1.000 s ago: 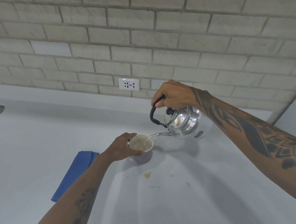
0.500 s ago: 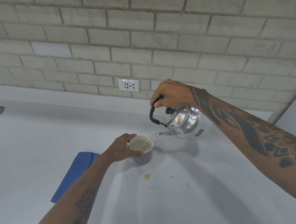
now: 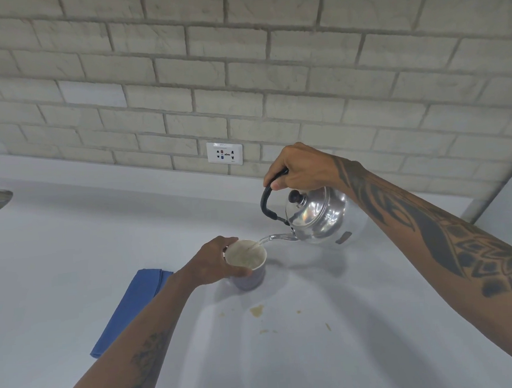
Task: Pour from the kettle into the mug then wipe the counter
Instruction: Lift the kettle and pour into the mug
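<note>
The right hand is raised above the counter, fingers curled into a closed fist around a handle, knuckles up and thumb tip pressed at the front. Its tattooed forearm slopes down toward the lower right. The left hand sits lower, fingers and thumb wrapped in a grip around a cup's side, its forearm reaching in from the bottom edge.

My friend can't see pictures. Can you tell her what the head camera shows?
A right hand tips a shiny metal kettle, pouring water into a mug held steady by the left hand. A folded blue cloth lies left on the pale counter, with small brown spills nearby.
</note>
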The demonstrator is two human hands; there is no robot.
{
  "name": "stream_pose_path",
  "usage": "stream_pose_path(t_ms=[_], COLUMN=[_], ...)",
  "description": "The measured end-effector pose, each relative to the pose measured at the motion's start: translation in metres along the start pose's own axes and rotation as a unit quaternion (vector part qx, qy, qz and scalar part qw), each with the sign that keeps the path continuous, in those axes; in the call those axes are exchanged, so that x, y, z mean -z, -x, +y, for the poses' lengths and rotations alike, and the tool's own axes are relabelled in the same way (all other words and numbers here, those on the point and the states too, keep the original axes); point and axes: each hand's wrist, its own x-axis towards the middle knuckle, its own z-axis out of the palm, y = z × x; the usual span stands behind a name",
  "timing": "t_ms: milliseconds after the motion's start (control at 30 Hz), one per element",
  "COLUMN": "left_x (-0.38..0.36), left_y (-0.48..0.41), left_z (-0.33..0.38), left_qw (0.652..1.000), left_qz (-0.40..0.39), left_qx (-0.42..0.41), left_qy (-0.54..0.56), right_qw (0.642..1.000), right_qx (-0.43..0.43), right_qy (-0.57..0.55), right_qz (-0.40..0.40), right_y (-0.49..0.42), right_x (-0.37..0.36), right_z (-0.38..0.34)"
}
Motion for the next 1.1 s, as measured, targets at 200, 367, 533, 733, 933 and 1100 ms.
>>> stream_pose_path(t_ms=[200,367,533,733,933,1100], left_x=[0.004,0.016,0.039,0.040,0.013,-0.011], left_y=[-0.002,-0.016,-0.027,-0.046,-0.075,-0.090], left_z=[0.013,0.029,0.083,0.176,0.225,0.248], left_qw=[0.999,0.995,0.994,0.987,0.975,0.967], left_qz=[-0.042,-0.078,-0.064,-0.037,-0.073,-0.070], left_qx=[0.017,0.061,-0.028,-0.152,-0.176,-0.184], left_qy=[-0.027,-0.026,-0.088,-0.040,-0.113,-0.162], right_qw=[0.987,0.958,0.929,0.908,0.879,0.883], right_qx=[-0.045,-0.079,-0.093,-0.120,-0.154,-0.189], right_qy=[-0.152,-0.267,-0.342,-0.371,-0.401,-0.375], right_qz=[0.033,0.064,0.110,0.153,0.208,0.209], right_y=[0.020,0.039,0.055,0.068,0.088,0.107], right_x=[-0.013,-0.027,-0.033,-0.025,-0.013,-0.005], right_z=[0.040,0.068,0.080,0.090,0.102,0.114])
